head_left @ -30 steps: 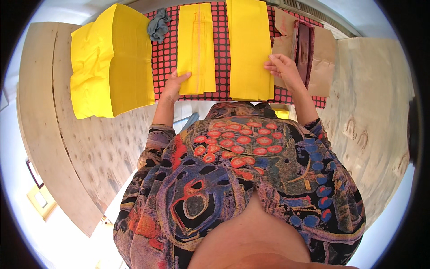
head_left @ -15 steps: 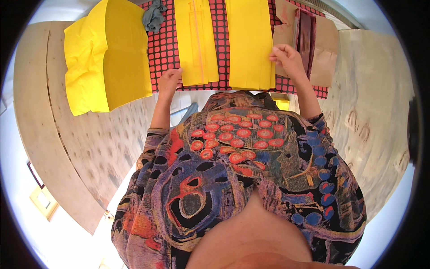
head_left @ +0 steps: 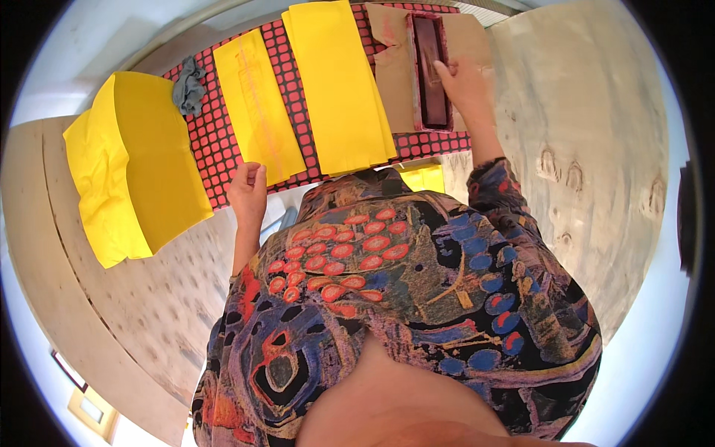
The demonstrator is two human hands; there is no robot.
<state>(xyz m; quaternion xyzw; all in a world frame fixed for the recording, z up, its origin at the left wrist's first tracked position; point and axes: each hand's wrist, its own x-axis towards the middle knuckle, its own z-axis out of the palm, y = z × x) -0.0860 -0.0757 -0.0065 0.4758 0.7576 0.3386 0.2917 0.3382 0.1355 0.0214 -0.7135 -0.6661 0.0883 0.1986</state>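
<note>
My right hand point(head_left: 469, 93) is over a long narrow box point(head_left: 437, 119) with dark red edges and a brownish inside. Its fingers close at the box's right side, and what they grip, if anything, is too small to make out. My left hand point(head_left: 248, 192) is at the near left corner of a yellow paper strip point(head_left: 257, 112) with a pinkish-orange line down its length. Its fingers are curled in, with nothing visible in them. Between the hands lies a stack of wider yellow sheets point(head_left: 339, 89), slightly fanned at the right edge.
A red-and-black patterned cloth point(head_left: 208, 149) covers the work surface. A large creased yellow sheet point(head_left: 160, 164) hangs over its left end, beside a crumpled grey rag point(head_left: 190, 88). Brown paper point(head_left: 395, 82) lies under the box. Something yellow point(head_left: 423, 179) shows below the near edge.
My right hand has moved from the stack's right edge to the narrow box. The view has swung right, so the surface appears tilted and shifted left. My left hand stays near the lined strip.
</note>
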